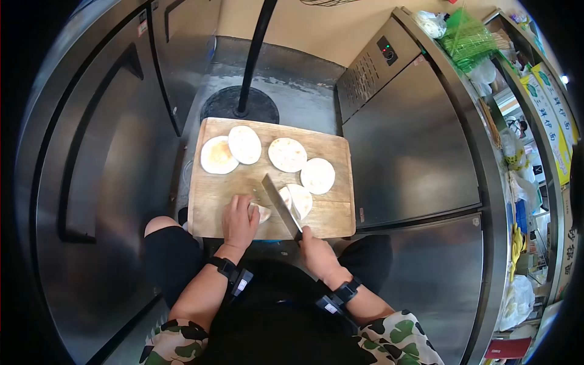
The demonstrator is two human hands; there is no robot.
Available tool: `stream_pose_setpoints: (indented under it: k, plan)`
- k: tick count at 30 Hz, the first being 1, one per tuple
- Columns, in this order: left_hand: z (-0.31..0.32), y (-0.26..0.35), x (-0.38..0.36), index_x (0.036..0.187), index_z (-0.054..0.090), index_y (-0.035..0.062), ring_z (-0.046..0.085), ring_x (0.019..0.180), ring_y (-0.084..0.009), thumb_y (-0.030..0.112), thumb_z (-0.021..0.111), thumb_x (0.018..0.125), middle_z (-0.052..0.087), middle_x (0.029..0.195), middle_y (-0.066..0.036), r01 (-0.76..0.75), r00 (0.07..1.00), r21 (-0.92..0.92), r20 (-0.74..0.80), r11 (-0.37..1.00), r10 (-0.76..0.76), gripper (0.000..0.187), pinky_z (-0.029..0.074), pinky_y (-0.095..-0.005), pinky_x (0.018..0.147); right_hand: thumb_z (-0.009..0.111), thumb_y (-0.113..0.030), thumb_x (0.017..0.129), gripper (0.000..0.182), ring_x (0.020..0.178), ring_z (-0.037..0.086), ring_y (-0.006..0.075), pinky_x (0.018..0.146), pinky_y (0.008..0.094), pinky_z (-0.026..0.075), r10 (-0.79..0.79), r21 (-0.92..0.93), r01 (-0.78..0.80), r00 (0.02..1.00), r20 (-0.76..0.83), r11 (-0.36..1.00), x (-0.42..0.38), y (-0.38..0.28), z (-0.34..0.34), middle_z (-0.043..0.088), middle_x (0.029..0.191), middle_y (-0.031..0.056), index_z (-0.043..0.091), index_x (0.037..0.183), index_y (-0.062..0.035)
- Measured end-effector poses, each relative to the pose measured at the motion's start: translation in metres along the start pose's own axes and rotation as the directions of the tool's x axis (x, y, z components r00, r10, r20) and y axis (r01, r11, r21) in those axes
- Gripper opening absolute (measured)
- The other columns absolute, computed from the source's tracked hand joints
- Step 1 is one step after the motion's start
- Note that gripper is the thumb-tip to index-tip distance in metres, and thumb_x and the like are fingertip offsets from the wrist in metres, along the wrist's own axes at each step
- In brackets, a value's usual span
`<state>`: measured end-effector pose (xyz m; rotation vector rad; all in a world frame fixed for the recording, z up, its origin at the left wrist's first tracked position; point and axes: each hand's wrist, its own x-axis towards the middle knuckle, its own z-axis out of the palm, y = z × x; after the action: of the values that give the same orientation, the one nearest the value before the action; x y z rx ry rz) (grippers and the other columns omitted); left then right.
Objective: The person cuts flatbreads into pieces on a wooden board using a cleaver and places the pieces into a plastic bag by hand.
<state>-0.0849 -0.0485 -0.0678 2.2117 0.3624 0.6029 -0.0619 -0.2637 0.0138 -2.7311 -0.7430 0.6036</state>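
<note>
My right hand [317, 254] is wrapped round the handle of a kitchen knife [280, 205], whose broad blade slants up and left over the wooden cutting board [210, 201]. Just left of the blade, my left hand [240, 219] has its fingers curled on a cut piece of flatbread [263, 213], which they partly cover. Right of the blade lies a cut flatbread [300, 201], partly hidden by the knife. Farther back are whole round flatbreads: one browned flatbread [218, 157] under a paler flatbread [245, 145], a speckled flatbread [287, 154] and another flatbread [317, 176].
Steel cabinets stand close by, a left cabinet [121, 146] and a right cabinet [413, 146]. A black pole [252, 67] on a round base [213, 106] rises behind the board. Shelves at the right hold plastic bags [519, 298] and a green bag [465, 39].
</note>
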Motion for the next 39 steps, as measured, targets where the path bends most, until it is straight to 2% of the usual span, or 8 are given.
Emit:
stream_pose_setpoints:
  k: [4, 10, 18, 24, 30, 33, 36, 39]
  plan:
    - [-0.013, 0.000, -0.010, 0.104, 0.057, 0.0057, 0.059, 0.088, -0.0373, 0.011, 0.066, 0.083, 0.059, 0.097, -0.014, 0.052, 0.998, -0.086, 0.030, 0.995, -0.050, 0.023, 0.047, -0.0474, 0.074, 0.051, -0.014, 0.098, 0.022, 0.067, 0.062, 0.0480, 0.060, 0.0581, 0.047, -0.066, 0.061, 0.070, 0.995, -0.071, 0.996, -0.016, -0.020, -0.008, 0.063, 0.071, 0.0270, 0.036, 0.110, -0.0018]
    - [-0.012, -0.005, -0.012, 0.097, 0.055, 0.0053, 0.060, 0.085, -0.0363, 0.010, 0.070, 0.080, 0.060, 0.090, -0.013, 0.096, 0.995, -0.095, 0.047, 0.991, -0.092, 0.024, 0.048, -0.0462, 0.072, 0.049, -0.013, 0.098, 0.017, 0.072, 0.064, 0.0467, 0.063, 0.0562, 0.052, -0.093, 0.017, 0.092, 0.994, 0.053, 0.996, -0.016, -0.043, -0.017, 0.065, 0.079, 0.0249, 0.038, 0.106, -0.0021]
    - [-0.008, -0.006, -0.011, 0.094, 0.056, 0.0051, 0.061, 0.083, -0.0365, 0.012, 0.070, 0.078, 0.060, 0.090, -0.014, 0.042, 0.999, -0.007, 0.013, 0.999, -0.042, 0.022, 0.048, -0.0472, 0.071, 0.049, -0.007, 0.094, 0.017, 0.077, 0.066, 0.0462, 0.068, 0.0556, 0.053, -0.030, -0.030, 0.035, 0.990, 0.138, 0.999, -0.012, -0.048, -0.016, 0.066, 0.088, 0.0266, 0.039, 0.107, -0.0020]
    - [0.002, -0.007, -0.008, 0.091, 0.057, 0.0066, 0.059, 0.080, -0.0374, 0.015, 0.070, 0.076, 0.059, 0.089, -0.014, 0.126, 0.991, 0.081, 0.028, 0.989, -0.129, 0.022, 0.046, -0.0486, 0.069, 0.050, -0.002, 0.088, 0.022, 0.078, 0.066, 0.0459, 0.068, 0.0548, 0.054, -0.007, -0.031, 0.014, 0.978, 0.207, 0.999, -0.001, -0.053, -0.016, 0.065, 0.091, 0.0262, 0.040, 0.108, -0.0009]
    - [0.002, -0.003, -0.007, 0.089, 0.056, 0.0073, 0.056, 0.076, -0.0395, 0.016, 0.070, 0.074, 0.056, 0.091, -0.016, 0.059, 0.998, 0.172, -0.016, 0.983, -0.057, 0.022, 0.045, -0.0497, 0.067, 0.049, -0.002, 0.088, 0.025, 0.075, 0.067, 0.0455, 0.064, 0.0534, 0.054, -0.013, -0.051, 0.027, 0.962, 0.274, 0.998, 0.014, -0.052, -0.016, 0.064, 0.092, 0.0268, 0.040, 0.111, 0.0002]
    - [0.003, -0.004, -0.009, 0.088, 0.056, 0.0071, 0.056, 0.077, -0.0404, 0.016, 0.070, 0.074, 0.055, 0.091, -0.016, 0.094, 0.994, 0.173, 0.039, 0.980, -0.103, 0.022, 0.045, -0.0503, 0.068, 0.050, -0.004, 0.089, 0.022, 0.070, 0.064, 0.0475, 0.061, 0.0566, 0.050, -0.091, 0.008, 0.091, 0.973, 0.210, 0.996, 0.030, -0.046, -0.003, 0.064, 0.081, 0.0271, 0.038, 0.107, -0.0013]
    - [0.004, -0.001, -0.011, 0.088, 0.055, 0.0070, 0.057, 0.078, -0.0408, 0.017, 0.070, 0.075, 0.056, 0.091, -0.017, 0.084, 0.996, 0.225, -0.017, 0.971, -0.082, 0.022, 0.046, -0.0504, 0.069, 0.051, -0.003, 0.087, 0.023, 0.070, 0.065, 0.0460, 0.059, 0.0553, 0.051, -0.145, 0.017, 0.144, 0.983, 0.109, 0.989, 0.034, -0.048, 0.003, 0.064, 0.082, 0.0271, 0.039, 0.106, -0.0012]
    - [0.004, -0.005, -0.014, 0.091, 0.055, 0.0069, 0.058, 0.079, -0.0408, 0.018, 0.070, 0.076, 0.057, 0.092, -0.018, 0.066, 0.997, 0.215, 0.011, 0.974, -0.070, 0.023, 0.046, -0.0501, 0.069, 0.051, -0.002, 0.087, 0.025, 0.073, 0.067, 0.0446, 0.063, 0.0527, 0.054, -0.170, 0.026, 0.168, 0.980, 0.107, 0.985, 0.062, -0.062, 0.000, 0.065, 0.088, 0.0254, 0.041, 0.110, -0.0003]
